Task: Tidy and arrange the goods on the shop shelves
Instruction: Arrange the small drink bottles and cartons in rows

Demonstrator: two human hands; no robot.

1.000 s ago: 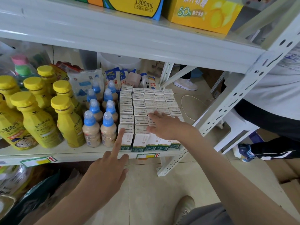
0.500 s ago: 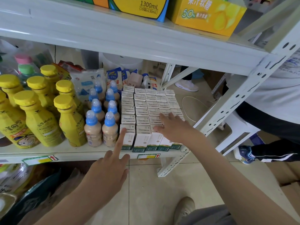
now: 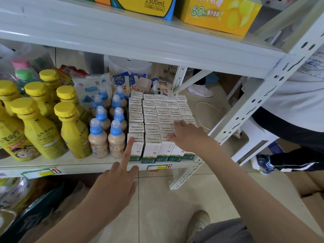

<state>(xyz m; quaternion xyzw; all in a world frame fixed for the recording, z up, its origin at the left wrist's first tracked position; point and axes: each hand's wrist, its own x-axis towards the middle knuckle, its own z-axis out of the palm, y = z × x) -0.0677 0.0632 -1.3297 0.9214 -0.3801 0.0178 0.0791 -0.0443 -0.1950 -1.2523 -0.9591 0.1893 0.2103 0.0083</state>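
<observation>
Head camera, nearest first: what is the left hand [image 3: 114, 186] doing?

— It holds nothing. The forefinger is out straight, its tip on the front-left carton of the milk cartons [image 3: 154, 120], and the other fingers are folded back.

— And the right hand [image 3: 187, 135]?

— It lies flat with the fingers spread on the carton tops, toward the block's front right. It grips nothing.

— Where do the cartons sit?

— At the right end of the lower shelf [image 3: 87, 165], packed in rows from the front edge to the back.

— So which step is this?

— Squaring the block, I'd say. Next, both hands should nudge the front row flush with the shelf edge, gently so no carton tips off.

— Any writing?

— The green band on the carton fronts seems to read 有机纯牛奶. The price label [image 3: 158, 167] below has a red arrow, but its text is too small. The blue-capped bottles [image 3: 98, 137] and yellow bottles [image 3: 40, 128] to the left have no legible print. On the upper shelf, the blue-edged box [image 3: 154, 6] reads "1300mL (10袋x130mL)" and the yellow box [image 3: 219, 14] reads "50% 果汁含量".
</observation>
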